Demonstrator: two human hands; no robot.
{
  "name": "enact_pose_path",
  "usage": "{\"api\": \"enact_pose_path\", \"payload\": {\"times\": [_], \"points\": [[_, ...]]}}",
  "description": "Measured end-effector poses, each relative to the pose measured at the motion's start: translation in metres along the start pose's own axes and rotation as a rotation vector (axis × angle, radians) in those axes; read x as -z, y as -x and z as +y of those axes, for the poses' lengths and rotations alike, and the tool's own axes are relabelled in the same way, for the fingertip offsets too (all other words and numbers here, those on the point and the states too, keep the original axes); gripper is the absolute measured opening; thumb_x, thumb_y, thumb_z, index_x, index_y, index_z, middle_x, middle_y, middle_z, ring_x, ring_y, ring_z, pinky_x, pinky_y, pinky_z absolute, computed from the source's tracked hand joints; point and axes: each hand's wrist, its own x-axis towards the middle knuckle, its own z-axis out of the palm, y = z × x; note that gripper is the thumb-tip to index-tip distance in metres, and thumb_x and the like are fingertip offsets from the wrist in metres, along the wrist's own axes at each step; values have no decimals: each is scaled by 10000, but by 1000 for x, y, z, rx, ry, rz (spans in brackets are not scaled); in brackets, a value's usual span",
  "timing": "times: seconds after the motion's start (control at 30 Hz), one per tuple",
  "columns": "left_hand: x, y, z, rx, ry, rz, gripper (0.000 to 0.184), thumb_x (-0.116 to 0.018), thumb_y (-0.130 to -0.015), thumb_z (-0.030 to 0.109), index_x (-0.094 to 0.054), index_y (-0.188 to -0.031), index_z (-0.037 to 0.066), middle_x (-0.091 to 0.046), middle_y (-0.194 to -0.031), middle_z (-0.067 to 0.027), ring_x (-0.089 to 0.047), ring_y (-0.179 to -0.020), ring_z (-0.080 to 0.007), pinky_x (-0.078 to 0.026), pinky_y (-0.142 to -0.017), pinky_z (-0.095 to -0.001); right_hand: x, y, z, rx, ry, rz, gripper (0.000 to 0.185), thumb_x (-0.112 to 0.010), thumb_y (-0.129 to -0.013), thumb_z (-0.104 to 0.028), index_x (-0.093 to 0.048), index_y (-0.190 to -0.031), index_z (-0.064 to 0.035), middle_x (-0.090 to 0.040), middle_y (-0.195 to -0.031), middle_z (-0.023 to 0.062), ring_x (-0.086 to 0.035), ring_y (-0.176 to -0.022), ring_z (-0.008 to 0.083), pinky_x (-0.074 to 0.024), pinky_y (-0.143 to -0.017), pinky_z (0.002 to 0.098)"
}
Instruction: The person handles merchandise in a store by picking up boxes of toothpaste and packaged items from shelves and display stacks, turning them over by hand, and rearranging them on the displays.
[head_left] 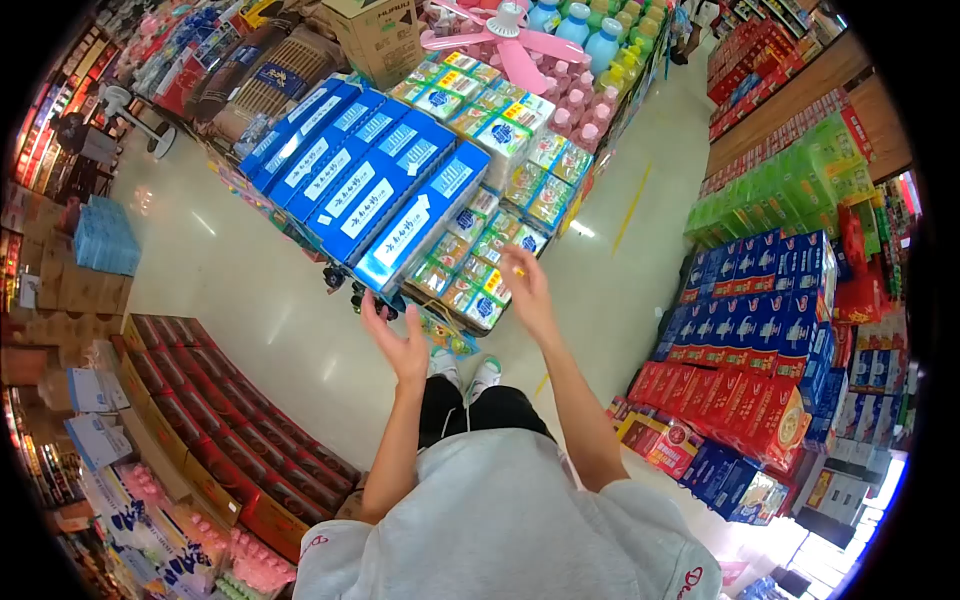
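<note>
My left hand [396,338] is open, palm up with its fingers apart, just below the near corner of a blue and white carton [421,222]. Whether a fingertip touches that carton, I cannot tell. To the right, my right hand [527,285] is raised with spread, slightly curled fingers and nothing in it. It is beside green and white tissue packs [486,262] stacked at the display's near edge. More blue cartons [345,170] stand in a row to the left of the packs.
A pink fan [508,38] and a brown cardboard box [375,38] are at the display's back. Pink bottles [588,115] stand at its right. Red boxes [215,420] line the lower left; blue cartons [745,300] and green packs [770,190] fill the right side. A person [690,30] is far off.
</note>
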Motion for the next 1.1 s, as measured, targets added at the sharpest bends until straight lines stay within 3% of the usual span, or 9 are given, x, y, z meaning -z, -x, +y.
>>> {"api": "enact_pose_path", "payload": {"times": [0.2,0.3,0.5,0.53,0.67,0.73,0.9,1.0,1.1], "points": [[-10,-34,-36,-71,18,62,621,-631,-829,113,-307,-1345,-7,-360,-1275,-167,-375,-1201,-280,-309,-1011,-384,-24,-92,-6,116,-63,75,523,-558,-929,-260,-364,-1348,-12,-430,-1337,150,-415,-1225,207,-387,-992,338],[0,-45,-46,-77,-15,41,631,-686,-797,166,-332,-1282,-30,-360,-1214,-180,-386,-1114,-290,-347,-941,-389,-36,-111,-3,110,-19,82,563,-538,-939,-293,-315,-1376,-18,-375,-1381,166,-359,-1271,232,-340,-1037,360],[3,-59,-61,-152,6,-59,579,-753,-708,209,-429,-1138,-5,-401,-1067,-141,-389,-1038,-266,-337,-889,-371,-42,-126,9,193,49,58,595,-467,-959,-398,-314,-1376,-1,-397,-1358,159,-379,-1256,246,-298,-1049,369],[6,-63,-61,-235,-58,-55,586,-740,-736,321,-441,-1117,-10,-406,-1035,-140,-408,-1003,-264,-349,-866,-370,-39,-127,9,122,50,76,591,-458,-960,-414,-329,-1370,-8,-409,-1343,154,-393,-1237,241,-302,-1044,367],[14,-76,-57,-287,131,0,645,-630,-806,502,-428,-1105,-32,-415,-1023,-124,-440,-935,-228,-380,-818,-360,-42,-111,-9,39,98,4,592,-446,-959,-442,-366,-1354,-9,-443,-1303,149,-416,-1207,229,-311,-1027,352],[20,-88,-45,-318,166,1,653,-625,-807,504,-425,-1112,-37,-421,-1030,-123,-439,-948,-223,-379,-824,-353,-51,-98,-9,65,128,10,572,-392,-973,-458,-388,-1344,-23,-479,-1259,107,-435,-1173,199,-320,-1015,331],[50,-106,-24,-253,238,-69,688,-600,-815,514,-410,-1154,-53,-457,-1046,-123,-457,-955,-202,-380,-839,-337,-34,-58,7,9,88,34,506,-421,-976,-394,-396,-1337,-41,-457,-1272,104,-432,-1170,203,-318,-1016,351],[62,-117,3,-164,274,-164,688,-618,-807,523,-428,-1147,-44,-471,-1040,-112,-464,-938,-193,-382,-837,-332,-24,-25,-5,-14,3,-19,522,-580,-915,-233,-364,-1337,-16,-398,-1302,112,-399,-1202,212,-341,-1009,371],[65,-123,22,-90,302,-264,716,-624,-792,557,-438,-1140,-40,-464,-1047,-105,-459,-962,-189,-369,-846,-318,-17,5,4,-32,-134,26,539,-596,-904,-201,-349,-1344,-12,-366,-1349,117,-380,-1232,226,-342,-1015,373]]}}
